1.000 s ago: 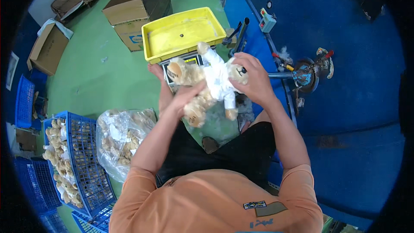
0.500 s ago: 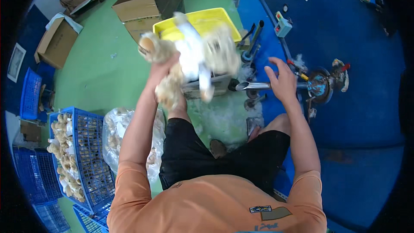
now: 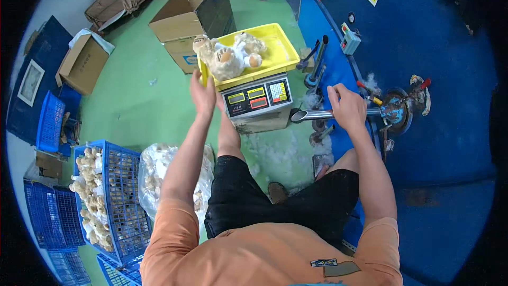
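Observation:
A cream plush toy [image 3: 225, 61] in white lies on its back in the yellow tray [image 3: 280, 47]. The tray rests on a digital weighing scale [image 3: 256, 100] with a keypad and several small displays. My left hand [image 3: 203, 95] is at the tray's near left corner, thumb and fingers apart and nothing in them. Over a shiny metal tube [image 3: 315, 115] with a slanted open end is my right hand [image 3: 349, 107], its fingers loosely bent and holding nothing visible. The hand hides part of the tube; whether it touches the tube is unclear.
A blue crate [image 3: 127, 201] full of plush toys stands at the left, beside a clear plastic bag [image 3: 153, 161] of more pieces. Behind the tray is an open cardboard box [image 3: 180, 29]. A blue machine panel [image 3: 439, 143] fills the right; white fluff [image 3: 264, 153] litters the floor.
The plush toy left my left hand and now lies in the tray. That hand drew back to the tray's corner. My right hand's fingers bent inward over the tube.

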### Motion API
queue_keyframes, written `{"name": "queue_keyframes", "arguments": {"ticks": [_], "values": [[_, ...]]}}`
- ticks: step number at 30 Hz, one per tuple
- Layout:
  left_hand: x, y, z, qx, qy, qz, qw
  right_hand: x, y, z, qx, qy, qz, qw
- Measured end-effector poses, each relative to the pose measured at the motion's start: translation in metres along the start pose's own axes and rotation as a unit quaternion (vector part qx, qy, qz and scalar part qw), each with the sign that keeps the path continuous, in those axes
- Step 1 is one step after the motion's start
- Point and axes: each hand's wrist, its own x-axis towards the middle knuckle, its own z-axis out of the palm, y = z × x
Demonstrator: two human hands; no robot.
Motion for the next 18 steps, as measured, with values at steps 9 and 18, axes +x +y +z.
{"name": "queue_keyframes", "arguments": {"ticks": [9, 18], "values": [[-0.184, -0.037, -0.035, -0.039, -0.108, -0.157, 0.981, 0.001, 0.004, 0.002, -0.007, -0.005, -0.008, 1.0], [-0.037, 0.039, -0.055, 0.073, -0.022, 0.163, 0.984, -0.001, 0.0, 0.002, -0.019, -0.012, 0.003, 1.0]]}}
